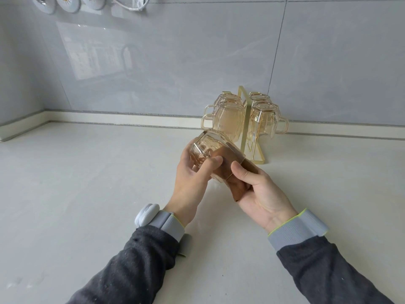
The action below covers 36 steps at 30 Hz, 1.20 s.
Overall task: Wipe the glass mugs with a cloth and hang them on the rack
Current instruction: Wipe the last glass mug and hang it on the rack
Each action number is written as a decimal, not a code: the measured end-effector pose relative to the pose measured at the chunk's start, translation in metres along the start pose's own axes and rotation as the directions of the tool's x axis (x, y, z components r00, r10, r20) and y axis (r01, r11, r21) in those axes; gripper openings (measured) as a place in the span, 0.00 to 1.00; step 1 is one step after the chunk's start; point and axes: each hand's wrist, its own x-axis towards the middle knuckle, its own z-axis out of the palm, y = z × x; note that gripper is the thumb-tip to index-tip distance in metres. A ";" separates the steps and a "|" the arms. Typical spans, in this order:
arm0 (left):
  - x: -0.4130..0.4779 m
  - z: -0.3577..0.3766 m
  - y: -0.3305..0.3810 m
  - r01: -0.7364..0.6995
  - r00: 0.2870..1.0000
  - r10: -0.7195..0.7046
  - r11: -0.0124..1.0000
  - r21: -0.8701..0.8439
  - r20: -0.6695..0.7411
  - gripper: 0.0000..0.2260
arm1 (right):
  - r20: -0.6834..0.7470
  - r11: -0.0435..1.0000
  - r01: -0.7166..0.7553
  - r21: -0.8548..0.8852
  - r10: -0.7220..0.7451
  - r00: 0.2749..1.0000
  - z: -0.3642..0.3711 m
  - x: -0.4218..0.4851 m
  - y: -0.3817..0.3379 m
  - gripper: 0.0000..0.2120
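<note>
Four amber glass mugs already hang inverted on the gold rack at the back of the pale surface, two on each side of its upright, while you work on a fifth. That mug is held tilted above the surface, just in front of the rack, between both hands. Your left grip is curled round its bare end, with the thumb pressed across the glass. Your right grip pinches a brown cloth against the other end, thumb on top and fingers beneath. The mug's handle cannot be made out behind hands and cloth.

The step in hand looks like the wiping, with the hanging yet to come. To do it well, hold the glass firmly in the left grip and turn it a little at a time, so the cloth passes over every facet rather than one patch. Work the cloth over the rim and inside as well, then swap ends so the part under your left fingers gets wiped too. Glass this smooth is likely to slip, so carry it low over the surface. Mind the near left mug on the rack, which sits close to the one you hold. A knock there could rattle or unseat it.
</note>
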 end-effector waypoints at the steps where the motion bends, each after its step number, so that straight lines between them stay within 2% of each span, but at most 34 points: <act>1: 0.000 0.000 0.000 -0.008 1.000 0.008 1.000 0.007 -0.010 0.31 | -0.040 1.000 0.001 0.006 0.000 0.999 0.000 0.000 0.000 0.22; 4: -0.001 0.001 0.001 -0.016 1.000 0.017 1.000 0.020 -0.016 0.31 | -0.072 1.000 -0.003 0.010 0.004 0.997 0.002 -0.001 -0.001 0.19; 8: -0.001 0.001 0.000 0.009 1.000 -0.009 1.000 0.025 -0.002 0.30 | -0.071 1.000 -0.008 -0.023 0.006 0.997 0.004 -0.002 -0.003 0.20; 12: -0.002 0.001 0.000 0.027 0.999 -0.029 0.999 0.041 0.032 0.28 | -0.013 0.998 -0.021 -0.067 0.021 1.000 0.001 -0.002 -0.001 0.23; 19: -0.006 0.002 0.001 0.019 0.991 -0.023 0.999 0.038 0.131 0.24 | 0.113 0.998 -0.030 0.049 0.025 0.993 0.004 -0.005 -0.003 0.21; 23: -0.006 0.001 0.002 0.018 0.985 -0.025 0.999 0.041 0.172 0.29 | 0.181 0.999 -0.016 0.030 0.010 0.984 0.005 -0.007 -0.005 0.21; 27: -0.007 0.001 0.001 0.061 0.981 -0.071 0.996 0.057 0.181 0.26 | 0.157 0.999 -0.007 0.033 0.002 0.988 0.002 -0.006 -0.002 0.21; 34: -0.006 0.001 -0.001 0.133 0.973 -0.156 0.981 0.141 0.168 0.35 | 0.122 0.995 0.082 -0.059 -0.074 0.990 -0.003 -0.002 0.001 0.24; 36: -0.006 0.002 -0.001 0.167 0.967 -0.188 0.977 0.130 0.171 0.36 | 0.122 0.983 0.116 -0.145 -0.098 0.988 -0.002 -0.002 0.000 0.25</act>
